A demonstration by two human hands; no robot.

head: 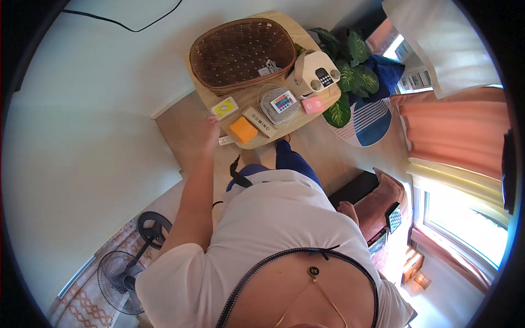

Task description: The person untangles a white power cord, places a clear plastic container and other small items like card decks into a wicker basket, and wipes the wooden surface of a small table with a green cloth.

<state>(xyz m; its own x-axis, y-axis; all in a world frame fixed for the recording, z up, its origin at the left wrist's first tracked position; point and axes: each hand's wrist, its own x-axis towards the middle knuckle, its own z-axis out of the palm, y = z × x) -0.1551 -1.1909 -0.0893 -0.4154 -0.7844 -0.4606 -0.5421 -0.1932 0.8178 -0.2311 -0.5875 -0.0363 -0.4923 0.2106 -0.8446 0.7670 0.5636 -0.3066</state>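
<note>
My left hand (212,130) is at the left edge of a small wooden table (197,80), its fingertips at the lower corner of a yellow card box (224,108); whether they grip it, I cannot tell. Beside that lie an orange square item (243,130) and a long domino box (260,121). A round clear container (268,107) has a small remote control (283,101) on it. A pink card box (313,105) lies near a cream radio-like speaker (316,71). My right hand (346,208) hangs by my side, away from the table, partly hidden; what it holds does not show.
A woven basket (242,88) with a white cable (270,67) inside takes up the table's far side. A leafy potted plant (354,78) stands to the right. A white power strip (225,140) shows below the table edge. Behind me are a fan (121,283) and a sofa (379,201).
</note>
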